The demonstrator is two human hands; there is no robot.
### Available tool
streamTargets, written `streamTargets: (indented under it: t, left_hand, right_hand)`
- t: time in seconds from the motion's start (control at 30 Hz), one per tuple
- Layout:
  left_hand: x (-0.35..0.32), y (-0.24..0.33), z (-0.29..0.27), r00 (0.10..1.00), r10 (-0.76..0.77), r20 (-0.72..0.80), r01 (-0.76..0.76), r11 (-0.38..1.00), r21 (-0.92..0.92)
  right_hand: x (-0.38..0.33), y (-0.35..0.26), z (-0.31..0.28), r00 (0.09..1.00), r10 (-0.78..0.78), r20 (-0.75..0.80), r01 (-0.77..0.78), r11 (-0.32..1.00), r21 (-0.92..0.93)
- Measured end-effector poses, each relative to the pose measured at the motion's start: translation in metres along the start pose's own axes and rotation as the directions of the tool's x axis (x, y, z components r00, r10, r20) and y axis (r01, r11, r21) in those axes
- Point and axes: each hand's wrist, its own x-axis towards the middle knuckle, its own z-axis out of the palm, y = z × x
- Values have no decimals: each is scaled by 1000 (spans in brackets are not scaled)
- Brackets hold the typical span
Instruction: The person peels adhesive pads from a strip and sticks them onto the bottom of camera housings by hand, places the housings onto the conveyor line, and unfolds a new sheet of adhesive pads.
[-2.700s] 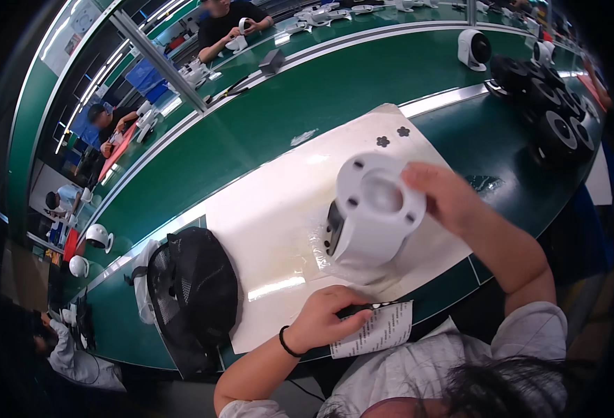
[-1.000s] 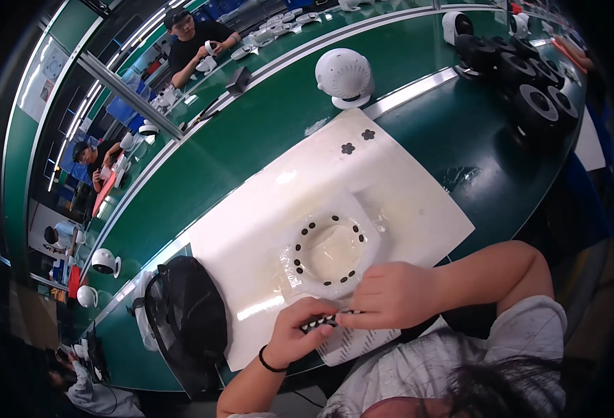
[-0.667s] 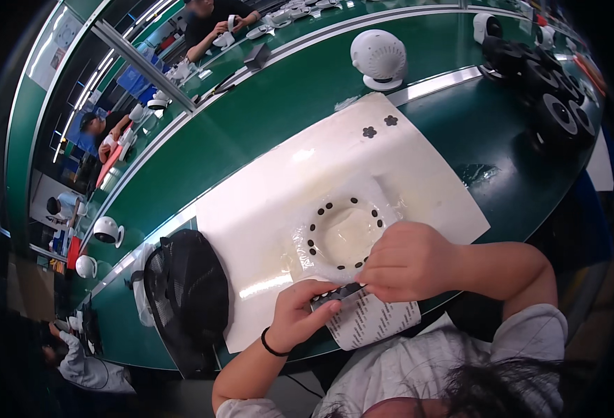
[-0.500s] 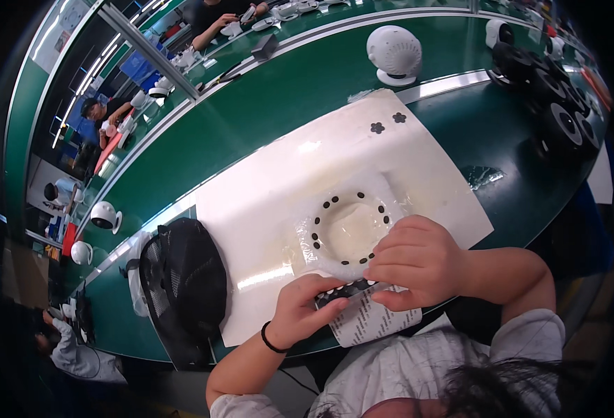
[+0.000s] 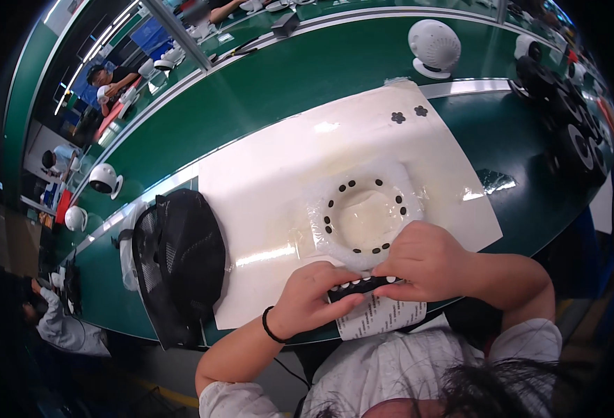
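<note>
Low in front of me, both hands grip a black strip (image 5: 364, 284) with white round spots along its top. My left hand (image 5: 303, 296) pinches its left part between thumb and fingers. With curled fingers, my right hand (image 5: 429, 261) pinches the other end; whether a small piece sits at its fingertips is hidden. White backing paper (image 5: 380, 320) with rows of print hangs below the strip. Just beyond my hands lies a whitish ring-shaped part (image 5: 324, 240) in clear film, with several small black oval pads around its round opening.
A large white sheet (image 5: 265, 188) covers the green bench, with two dark flower-shaped pieces (image 5: 398, 118) at its far corner. At left lies a black mesh bag (image 5: 182, 258). A white round device (image 5: 436, 47) stands beyond, black round parts (image 5: 577, 150) at far right. Other people work farther off.
The whole view has shifted slightly. My right hand's fingertips have come down off the ring's lower edge onto the strip, which shows more of its length and lies more level.
</note>
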Motion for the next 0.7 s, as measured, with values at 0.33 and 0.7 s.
streamTargets:
  t: [0.33, 0.7]
  left_hand:
    - [0, -4, -4, 1000, 7, 19, -7, 1000, -21]
    - [0, -6, -7, 999, 36, 2, -36, 999, 4]
  right_hand:
    - [3, -3, -1, 999, -27, -33, 25, 998, -65]
    - [3, -1, -2, 999, 8, -32, -10, 998, -63]
